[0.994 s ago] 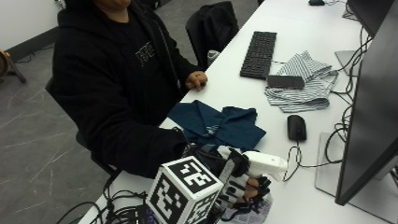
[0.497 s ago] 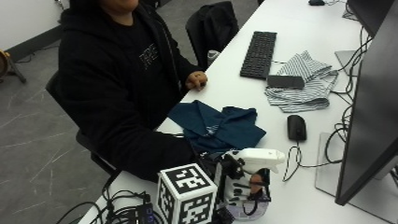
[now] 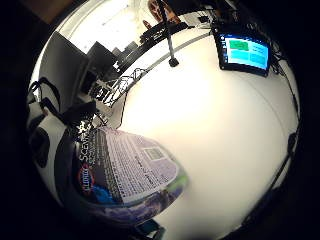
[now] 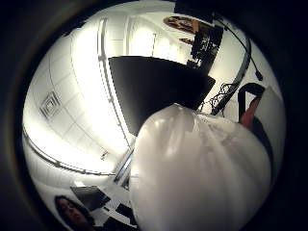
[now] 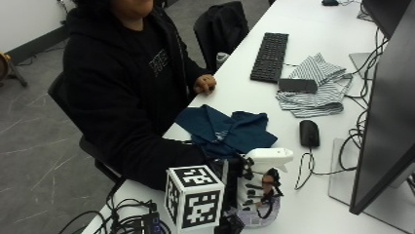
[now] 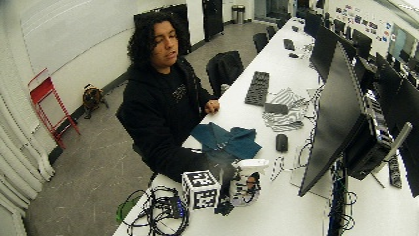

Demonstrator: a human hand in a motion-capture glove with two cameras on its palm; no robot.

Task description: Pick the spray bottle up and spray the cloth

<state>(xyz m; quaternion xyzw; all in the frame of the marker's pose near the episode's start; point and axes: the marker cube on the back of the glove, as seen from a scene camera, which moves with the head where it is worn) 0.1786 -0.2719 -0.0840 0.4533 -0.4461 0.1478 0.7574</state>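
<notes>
Apparently right hand [image 5: 250, 187] grasps upright spray bottle [image 5: 262, 195] near blue cloth [image 5: 223, 129].

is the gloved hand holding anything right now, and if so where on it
Yes. The right hand grips the spray bottle around its neck and upper body, just under the white trigger head. The bottle stands upright near the blue cloth.

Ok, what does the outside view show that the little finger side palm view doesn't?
Only the outside view shows the blue cloth, the striped cloth, the keyboard, the mouse and the gloved right hand wrapped round the spray bottle. Only the palm view shows the bottle's printed label up close and a lit screen. Both show the bottle and the white table.
</notes>
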